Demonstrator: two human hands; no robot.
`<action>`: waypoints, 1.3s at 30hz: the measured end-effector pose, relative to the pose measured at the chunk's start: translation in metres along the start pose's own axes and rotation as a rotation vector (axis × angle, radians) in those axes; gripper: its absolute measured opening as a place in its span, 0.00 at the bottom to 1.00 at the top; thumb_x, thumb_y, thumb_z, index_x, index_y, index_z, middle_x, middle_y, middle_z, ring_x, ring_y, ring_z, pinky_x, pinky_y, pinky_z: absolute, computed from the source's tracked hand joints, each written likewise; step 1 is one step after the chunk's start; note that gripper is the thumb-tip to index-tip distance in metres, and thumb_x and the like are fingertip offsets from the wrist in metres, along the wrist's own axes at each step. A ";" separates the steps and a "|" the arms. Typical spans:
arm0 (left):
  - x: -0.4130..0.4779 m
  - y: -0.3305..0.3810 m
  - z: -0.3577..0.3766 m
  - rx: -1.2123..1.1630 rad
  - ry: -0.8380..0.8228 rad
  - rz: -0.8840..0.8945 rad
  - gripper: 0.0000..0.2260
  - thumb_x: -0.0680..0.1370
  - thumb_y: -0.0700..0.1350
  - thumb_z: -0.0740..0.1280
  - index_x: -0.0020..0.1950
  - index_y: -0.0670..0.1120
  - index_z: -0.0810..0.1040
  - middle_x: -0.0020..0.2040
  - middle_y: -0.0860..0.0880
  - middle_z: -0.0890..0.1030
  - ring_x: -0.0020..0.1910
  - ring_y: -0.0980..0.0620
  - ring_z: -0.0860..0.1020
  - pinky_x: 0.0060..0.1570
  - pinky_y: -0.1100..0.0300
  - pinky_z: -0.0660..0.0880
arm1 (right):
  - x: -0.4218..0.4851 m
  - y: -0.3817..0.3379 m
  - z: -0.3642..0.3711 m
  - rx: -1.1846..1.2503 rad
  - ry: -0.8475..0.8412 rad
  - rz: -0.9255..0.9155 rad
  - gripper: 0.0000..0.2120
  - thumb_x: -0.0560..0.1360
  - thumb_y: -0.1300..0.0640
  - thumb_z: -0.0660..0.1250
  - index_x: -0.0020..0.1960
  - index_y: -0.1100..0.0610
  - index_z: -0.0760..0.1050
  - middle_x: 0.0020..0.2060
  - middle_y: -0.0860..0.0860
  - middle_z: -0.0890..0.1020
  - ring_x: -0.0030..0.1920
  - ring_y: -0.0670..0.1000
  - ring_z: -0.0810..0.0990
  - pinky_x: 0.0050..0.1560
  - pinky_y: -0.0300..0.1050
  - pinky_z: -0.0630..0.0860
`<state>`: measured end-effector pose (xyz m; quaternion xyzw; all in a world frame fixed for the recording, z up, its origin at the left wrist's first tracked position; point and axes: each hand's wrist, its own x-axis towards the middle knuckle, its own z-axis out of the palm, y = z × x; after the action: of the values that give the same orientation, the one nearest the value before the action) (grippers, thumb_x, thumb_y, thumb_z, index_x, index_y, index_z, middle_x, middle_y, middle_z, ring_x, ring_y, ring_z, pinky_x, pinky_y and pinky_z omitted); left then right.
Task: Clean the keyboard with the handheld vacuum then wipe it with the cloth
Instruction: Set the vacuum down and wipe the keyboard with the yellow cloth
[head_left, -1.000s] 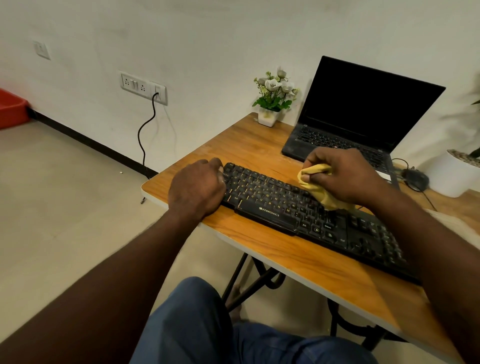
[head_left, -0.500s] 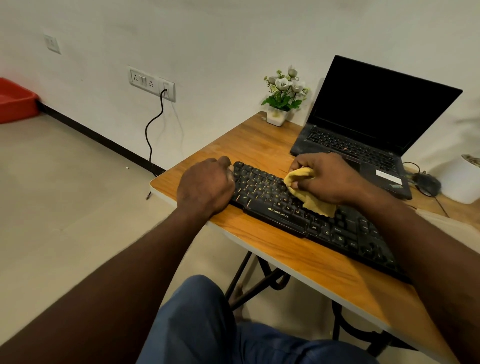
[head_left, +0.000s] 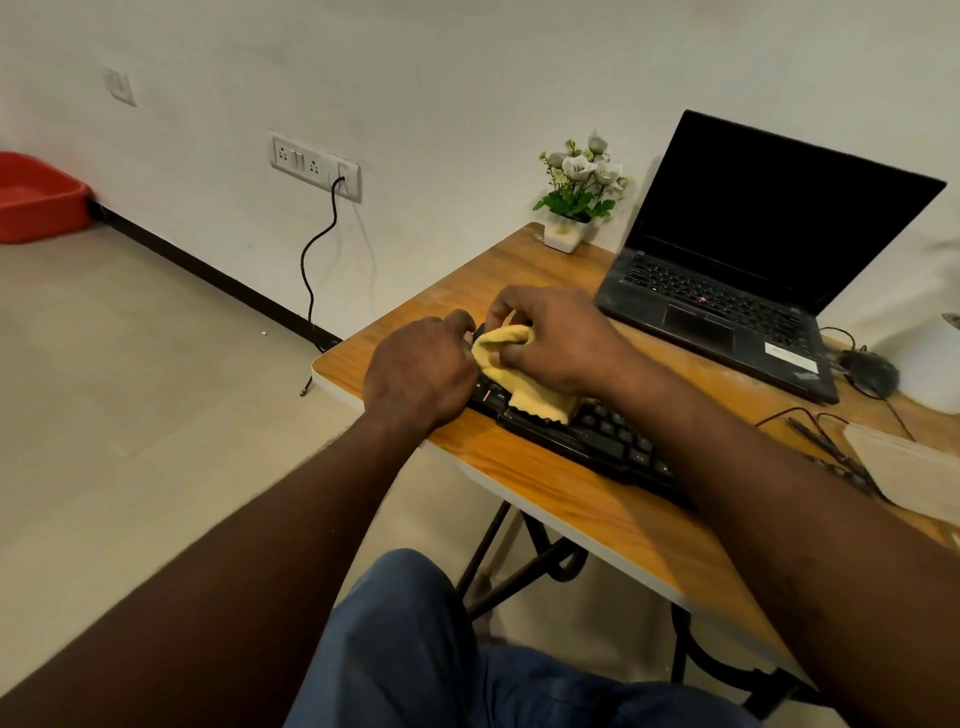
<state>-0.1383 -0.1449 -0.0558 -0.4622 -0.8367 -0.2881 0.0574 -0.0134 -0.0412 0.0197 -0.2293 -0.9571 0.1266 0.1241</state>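
Cloth (head_left: 519, 371) now at kbd (head_left: 610, 439) L edge

The keyboard (head_left: 608, 436) is matt black plastic. On it lies the cloth (head_left: 524, 384), soft yellow fabric with a zigzag-cut edge. Under the keyboard, the table (head_left: 519, 467) has a smooth wood-grain top with a slight sheen, on black metal legs (head_left: 519, 566). Behind the keyboard, the laptop (head_left: 727, 312) has a dull, dusty-looking dark shell and the pot (head_left: 563, 236) is smooth and white
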 end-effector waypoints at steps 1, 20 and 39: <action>0.000 0.000 0.000 0.007 -0.003 0.000 0.17 0.84 0.53 0.55 0.68 0.53 0.75 0.50 0.48 0.81 0.46 0.47 0.77 0.42 0.52 0.72 | -0.003 0.001 0.004 -0.048 -0.009 -0.024 0.09 0.73 0.55 0.75 0.50 0.45 0.82 0.45 0.44 0.84 0.47 0.48 0.81 0.46 0.47 0.79; 0.002 -0.003 0.005 0.030 0.018 0.019 0.17 0.84 0.51 0.54 0.68 0.53 0.76 0.47 0.48 0.82 0.43 0.48 0.77 0.38 0.53 0.71 | -0.017 -0.003 0.010 -0.191 0.026 -0.114 0.11 0.74 0.57 0.74 0.54 0.44 0.85 0.48 0.46 0.82 0.48 0.51 0.80 0.48 0.52 0.80; 0.000 -0.002 0.001 0.034 -0.009 0.023 0.16 0.83 0.51 0.55 0.66 0.52 0.77 0.46 0.47 0.82 0.43 0.46 0.78 0.41 0.50 0.77 | -0.027 -0.013 0.009 -0.223 0.018 -0.128 0.12 0.76 0.56 0.73 0.58 0.45 0.85 0.52 0.48 0.83 0.50 0.52 0.80 0.49 0.52 0.80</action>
<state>-0.1399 -0.1448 -0.0578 -0.4721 -0.8363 -0.2712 0.0650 0.0021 -0.0662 0.0107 -0.1810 -0.9768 0.0093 0.1143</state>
